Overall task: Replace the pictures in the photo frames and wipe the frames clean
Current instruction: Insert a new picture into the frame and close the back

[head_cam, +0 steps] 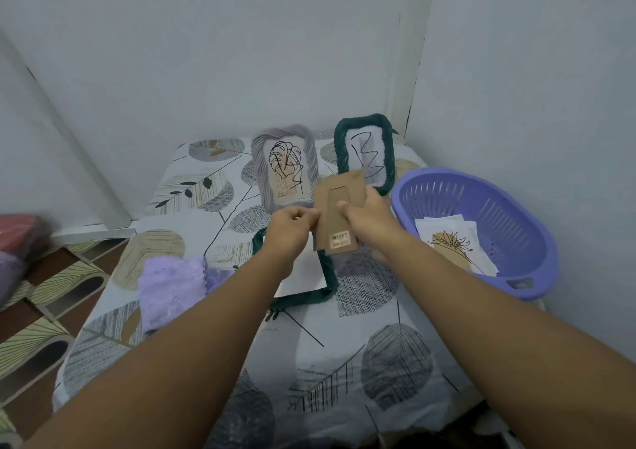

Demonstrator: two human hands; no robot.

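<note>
Both hands hold up a brown cardboard frame backing (335, 219) with a barcode sticker near its lower end. My right hand (370, 218) grips its right side, thumb on the front. My left hand (289, 230) pinches its left edge. Beneath them a dark green frame (325, 276) lies flat on the table, with a white sheet inside. A grey frame (284, 168) with a leaf picture and a second dark green frame (364, 152) with a scribbled white sheet stand at the back. A purple cloth (170, 288) lies to the left.
A purple plastic basket (516, 228) at the right holds several loose pictures (454, 245). The table wears a leaf-patterned cover (344, 362) and fills a corner of white walls. Folded cloths (17, 242) lie on the tiled floor at the far left.
</note>
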